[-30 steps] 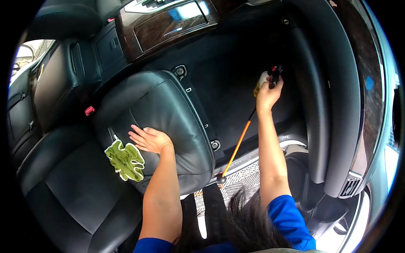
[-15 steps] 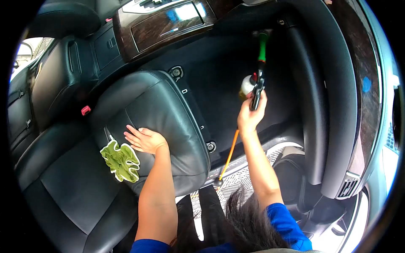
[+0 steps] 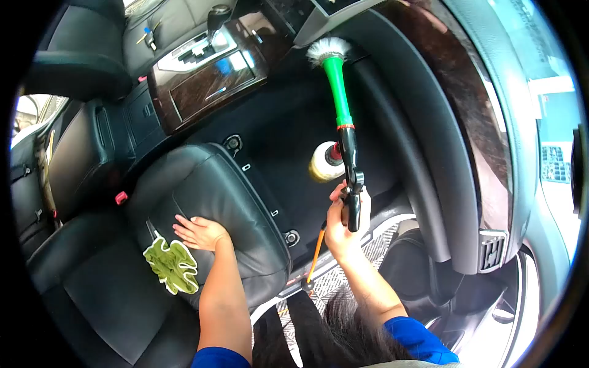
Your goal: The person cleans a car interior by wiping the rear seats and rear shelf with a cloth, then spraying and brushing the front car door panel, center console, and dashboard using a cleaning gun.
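My right hand [image 3: 345, 224] grips the black handle of an air cleaning gun [image 3: 346, 144]. The gun has a green cone nozzle with a white bristle brush around its tip and a small white bottle [image 3: 324, 162] of yellowish liquid hanging below. The brush is up near the lower dashboard; whether it touches cannot be told. An orange air hose [image 3: 316, 257] runs down from the handle. My left hand [image 3: 204, 234] lies flat with fingers spread on the black leather seat cushion [image 3: 215, 190]. Just beside it, a crumpled green cloth with white edging [image 3: 172, 265] rests on the seat.
A wood-trimmed center console [image 3: 208, 92] with a gear lever [image 3: 218, 18] lies beyond the seat. Seat rail bolts [image 3: 291, 238] show at the dark footwell's near side. The dashboard [image 3: 423, 122] runs along the right, with an air vent [image 3: 492, 251] at its end.
The view has shifted. My right hand has turned the cleaning gun, raising its brush out of the dark footwell toward the dashboard's underside. My left hand stays flat on the seat.
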{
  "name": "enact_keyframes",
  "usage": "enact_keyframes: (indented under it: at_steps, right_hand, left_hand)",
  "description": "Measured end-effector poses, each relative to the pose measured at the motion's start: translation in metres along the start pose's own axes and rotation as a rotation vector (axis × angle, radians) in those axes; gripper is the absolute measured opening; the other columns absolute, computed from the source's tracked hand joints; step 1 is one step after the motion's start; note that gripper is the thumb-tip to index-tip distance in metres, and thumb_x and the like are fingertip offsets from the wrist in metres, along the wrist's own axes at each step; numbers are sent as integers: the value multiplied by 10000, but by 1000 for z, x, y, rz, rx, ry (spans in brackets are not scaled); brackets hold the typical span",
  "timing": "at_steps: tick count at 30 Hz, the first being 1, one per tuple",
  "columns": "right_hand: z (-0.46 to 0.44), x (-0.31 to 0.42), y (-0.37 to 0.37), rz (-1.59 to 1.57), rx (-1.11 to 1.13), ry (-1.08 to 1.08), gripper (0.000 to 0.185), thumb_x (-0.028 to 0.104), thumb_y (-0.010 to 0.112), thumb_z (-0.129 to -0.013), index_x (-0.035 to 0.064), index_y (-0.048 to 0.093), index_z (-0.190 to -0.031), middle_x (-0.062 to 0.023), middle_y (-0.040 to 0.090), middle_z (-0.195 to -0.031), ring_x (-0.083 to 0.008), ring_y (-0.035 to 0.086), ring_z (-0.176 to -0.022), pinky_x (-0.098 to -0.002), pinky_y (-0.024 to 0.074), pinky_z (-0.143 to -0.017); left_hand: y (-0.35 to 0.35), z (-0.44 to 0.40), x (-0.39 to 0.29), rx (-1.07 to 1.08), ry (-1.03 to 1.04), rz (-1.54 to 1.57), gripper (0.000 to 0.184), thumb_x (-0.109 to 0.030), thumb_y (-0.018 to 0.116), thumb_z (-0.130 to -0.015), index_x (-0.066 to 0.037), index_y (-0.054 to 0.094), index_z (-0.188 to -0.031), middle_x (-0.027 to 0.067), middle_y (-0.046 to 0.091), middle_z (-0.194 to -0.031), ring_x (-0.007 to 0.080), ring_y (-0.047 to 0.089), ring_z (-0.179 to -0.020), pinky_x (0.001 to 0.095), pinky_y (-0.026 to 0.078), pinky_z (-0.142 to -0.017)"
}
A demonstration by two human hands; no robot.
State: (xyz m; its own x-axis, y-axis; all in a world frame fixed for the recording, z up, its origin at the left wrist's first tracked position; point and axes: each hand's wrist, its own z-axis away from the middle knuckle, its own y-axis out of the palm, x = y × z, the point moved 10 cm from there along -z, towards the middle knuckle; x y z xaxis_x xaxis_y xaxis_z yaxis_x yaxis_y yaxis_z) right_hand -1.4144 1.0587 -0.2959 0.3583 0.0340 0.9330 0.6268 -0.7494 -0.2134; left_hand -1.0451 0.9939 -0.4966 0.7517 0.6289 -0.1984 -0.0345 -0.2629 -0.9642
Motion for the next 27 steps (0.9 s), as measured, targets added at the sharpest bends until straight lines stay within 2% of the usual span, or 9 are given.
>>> enact_keyframes:
  at_steps: [2,5,8,15,17,19,20,23,27]
  right_hand:
    - [-2,15,-6,14,-34,42,336,-124,460,-805,-7,516,-1115,-67,580,-891,-112,561,-756,-225,454,-696]
    - [-1,40,-12,-84,-12,242,421,-115,439,-813,-27,484,-1223,-75,588,-962,-29,502,-504,-179,423,-468]
    - [2,60,-26,49,145,235,494,-138,435,-801,-23,447,-1281,-107,607,-1008,-22,497,-504,-176,419,-463]
    - [-15,127,-50,-29,-53,232,267,-59,464,-877,-12,496,-1138,-58,571,-915,-23,445,-510,-179,367,-466]
    - [-12,153,-72,-58,-87,283,299,-22,493,-876,-41,485,-1175,-108,590,-975,-41,449,-461,-190,370,-417]
    - [-6,185,-106,-93,-186,236,302,3,514,-864,-64,492,-1157,-159,604,-1020,-50,440,-427,-200,359,-386]
    - [-7,198,-117,-98,-139,229,314,25,521,-860,-72,492,-1157,-173,603,-1034,-56,436,-413,-204,356,-376]
    - [-18,240,-145,15,-145,262,372,153,535,-871,-79,503,-1160,-192,610,-1050,-66,417,-383,-208,337,-356]
    - [-66,307,-152,248,-166,108,367,149,498,-896,-71,509,-1190,-197,616,-1042,-61,414,-380,-191,318,-352]
  left_hand:
    - [3,0,3,-9,6,-30,500,-316,309,-956,-151,379,-1423,156,344,-1469,298,320,-1361,478,193,-1114]
    - [5,-2,4,5,-1,-71,504,-319,291,-957,-152,376,-1424,160,345,-1468,302,321,-1360,478,194,-1115]
    - [7,-2,6,-5,-13,-105,496,-349,268,-969,-212,353,-1438,107,336,-1484,263,302,-1375,476,212,-1106]
    - [1,-2,-3,112,13,-195,528,-349,231,-975,-184,245,-1476,143,236,-1521,296,226,-1402,505,184,-1112]
    - [12,-9,-7,347,14,-326,549,-338,271,-975,-148,197,-1485,198,120,-1539,353,137,-1419,613,168,-1077]
    - [-31,-28,-62,332,450,-482,568,-288,346,-970,-145,167,-1491,211,31,-1545,371,61,-1428,652,148,-1060]
    - [-34,-44,-72,123,508,77,602,-223,403,-959,-124,140,-1491,209,-33,-1545,378,-2,-1430,668,130,-1054]
    - [35,-75,-68,562,-415,287,663,-442,285,-960,-77,117,-1488,247,54,-1532,399,15,-1425,661,88,-1063]
    - [19,-67,-92,148,-285,-90,707,-497,247,-951,-21,170,-1467,308,260,-1455,405,199,-1394,655,123,-1056]
